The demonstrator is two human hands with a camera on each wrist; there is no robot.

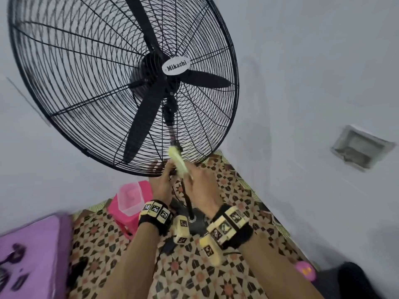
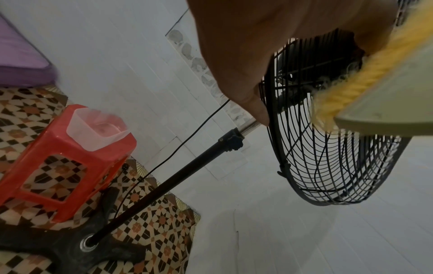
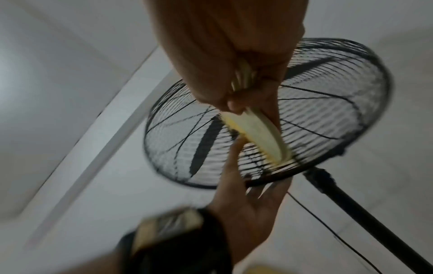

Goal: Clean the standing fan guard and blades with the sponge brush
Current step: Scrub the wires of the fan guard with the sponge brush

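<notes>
Tightly, right hand [image 1: 199, 182] grips brush [image 1: 178, 161] on guard [image 1: 86, 61]; left hand [image 1: 160, 183] pinches rim [image 2: 273, 140].

Matt black wire fan guard [image 1: 86, 67], glossy red plastic stool [image 2: 58, 157], translucent plastic cup [image 2: 93, 128], shiny chrome pole [image 2: 249, 125]

The guard [image 1: 86, 61] runs off the head view's top edge. The brush [image 1: 177, 161] is smeared, its handle buried in the right hand [image 1: 200, 186]. Fingertips of the left hand [image 1: 160, 184] lie partly behind the wires. The near-left purple slab [image 1: 32, 244] is blurred and cropped. The right-wrist view is soft throughout.
</notes>
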